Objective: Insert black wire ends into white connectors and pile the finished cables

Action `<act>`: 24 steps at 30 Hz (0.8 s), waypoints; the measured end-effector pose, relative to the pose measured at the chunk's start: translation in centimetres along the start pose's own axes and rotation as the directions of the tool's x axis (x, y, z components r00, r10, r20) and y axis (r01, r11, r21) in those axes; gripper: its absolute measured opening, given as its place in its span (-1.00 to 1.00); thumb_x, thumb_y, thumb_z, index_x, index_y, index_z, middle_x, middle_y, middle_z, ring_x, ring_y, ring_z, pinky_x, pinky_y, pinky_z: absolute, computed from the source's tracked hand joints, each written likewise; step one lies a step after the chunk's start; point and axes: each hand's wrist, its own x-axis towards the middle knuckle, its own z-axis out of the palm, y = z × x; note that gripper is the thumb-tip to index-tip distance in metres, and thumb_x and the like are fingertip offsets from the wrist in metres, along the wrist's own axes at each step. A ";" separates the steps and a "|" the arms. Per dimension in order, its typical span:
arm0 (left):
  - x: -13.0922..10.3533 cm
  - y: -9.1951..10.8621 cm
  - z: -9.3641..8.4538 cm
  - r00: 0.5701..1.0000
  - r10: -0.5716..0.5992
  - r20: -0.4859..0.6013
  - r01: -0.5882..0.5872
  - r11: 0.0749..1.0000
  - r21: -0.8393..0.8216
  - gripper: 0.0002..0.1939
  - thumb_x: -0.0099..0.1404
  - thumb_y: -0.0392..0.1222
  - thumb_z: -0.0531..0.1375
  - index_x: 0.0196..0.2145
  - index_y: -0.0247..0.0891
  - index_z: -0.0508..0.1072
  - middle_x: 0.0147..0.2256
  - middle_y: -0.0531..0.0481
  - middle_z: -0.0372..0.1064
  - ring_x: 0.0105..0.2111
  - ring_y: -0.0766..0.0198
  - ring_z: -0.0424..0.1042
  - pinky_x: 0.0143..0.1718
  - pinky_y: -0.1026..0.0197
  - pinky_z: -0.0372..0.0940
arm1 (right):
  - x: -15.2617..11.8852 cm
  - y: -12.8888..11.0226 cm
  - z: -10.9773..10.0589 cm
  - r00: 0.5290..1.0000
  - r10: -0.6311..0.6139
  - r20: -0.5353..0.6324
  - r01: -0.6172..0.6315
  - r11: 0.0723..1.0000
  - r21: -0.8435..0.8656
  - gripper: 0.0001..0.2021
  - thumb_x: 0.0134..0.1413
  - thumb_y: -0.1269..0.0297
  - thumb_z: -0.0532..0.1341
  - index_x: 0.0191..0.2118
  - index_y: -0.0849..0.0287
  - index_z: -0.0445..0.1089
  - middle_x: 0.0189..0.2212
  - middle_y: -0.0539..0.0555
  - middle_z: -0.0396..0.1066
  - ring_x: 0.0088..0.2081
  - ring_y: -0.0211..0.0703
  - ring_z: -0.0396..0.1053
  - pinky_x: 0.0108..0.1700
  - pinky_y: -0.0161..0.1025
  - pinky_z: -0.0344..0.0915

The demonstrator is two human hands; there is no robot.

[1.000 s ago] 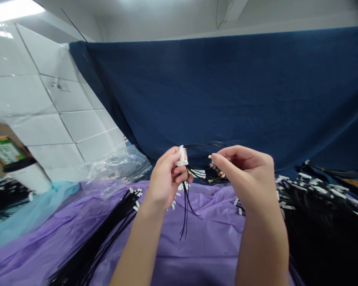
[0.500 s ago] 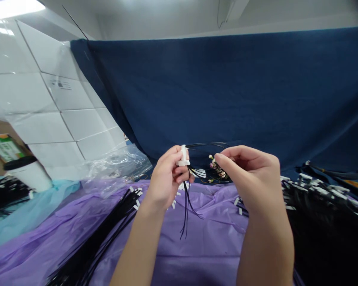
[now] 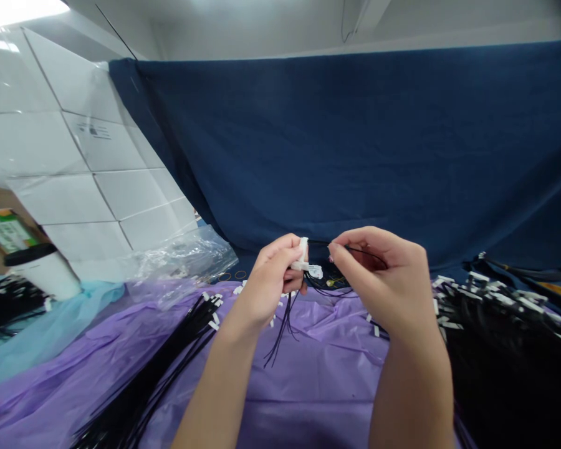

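Note:
My left hand [image 3: 275,274] is closed on a white plastic piece [image 3: 303,252], pinched between thumb and fingers. Thin black cords [image 3: 284,330] hang down below that hand, their ends loose. More black strands run from the white piece across to my right hand [image 3: 378,265], whose thumb and forefinger pinch them. A small white tag [image 3: 315,271] sticks out beside the white piece. The strands curve on past the right fingertips, and part of them is hidden behind that hand.
Purple sheeting [image 3: 308,386] covers the table. A bundle of black cords with white ends [image 3: 154,368] lies to the left, a larger pile [image 3: 500,349] to the right. A lidded white cup [image 3: 44,274], clear plastic [image 3: 182,255], white boxes [image 3: 75,199] and a blue cloth [image 3: 336,143] surround it.
My left hand has shifted a little to the right and my right hand slightly left, bringing them closer. The tag has come into view, and the hanging cords have swung left.

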 end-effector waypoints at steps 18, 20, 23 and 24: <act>0.5 -0.4 0.0 0.998 -0.054 0.041 0.055 0.998 -0.010 -0.78 0.26 -0.18 0.08 -0.52 -0.25 0.17 -0.65 0.23 -0.13 -0.70 0.52 -0.14 -0.59 0.35 0.14 | 0.8 1.1 0.6 0.965 -0.246 0.087 0.253 0.963 -0.092 -0.89 0.11 0.46 0.26 -0.40 0.14 0.48 -0.53 -0.10 0.30 -0.51 -0.41 0.21 -0.47 -0.38 0.14; 0.6 -0.4 0.0 0.998 -0.053 0.045 0.053 0.998 -0.012 -0.78 0.27 -0.18 0.08 -0.51 -0.25 0.17 -0.64 0.23 -0.11 -0.70 0.53 -0.13 -0.60 0.36 0.12 | 0.8 1.1 0.5 0.965 -0.249 0.086 0.257 0.962 -0.094 -0.88 0.11 0.47 0.26 -0.41 0.15 0.48 -0.53 -0.10 0.30 -0.51 -0.41 0.20 -0.46 -0.39 0.14; 0.5 -0.2 0.0 0.997 -0.055 0.049 0.055 0.998 -0.006 -0.78 0.26 -0.19 0.08 -0.51 -0.25 0.16 -0.64 0.23 -0.09 -0.70 0.54 -0.12 -0.61 0.37 0.10 | 0.8 1.1 0.5 0.961 -0.261 0.087 0.268 0.959 -0.086 -0.88 0.11 0.48 0.26 -0.41 0.15 0.48 -0.53 -0.11 0.29 -0.50 -0.41 0.20 -0.45 -0.39 0.14; 0.5 -0.1 0.0 0.997 -0.056 0.052 0.056 0.998 -0.001 -0.78 0.26 -0.19 0.08 -0.51 -0.25 0.16 -0.64 0.23 -0.09 -0.70 0.54 -0.12 -0.60 0.37 0.10 | 0.8 1.0 0.6 0.960 -0.265 0.088 0.272 0.959 -0.082 -0.88 0.11 0.48 0.26 -0.41 0.15 0.48 -0.53 -0.11 0.29 -0.50 -0.41 0.20 -0.45 -0.39 0.14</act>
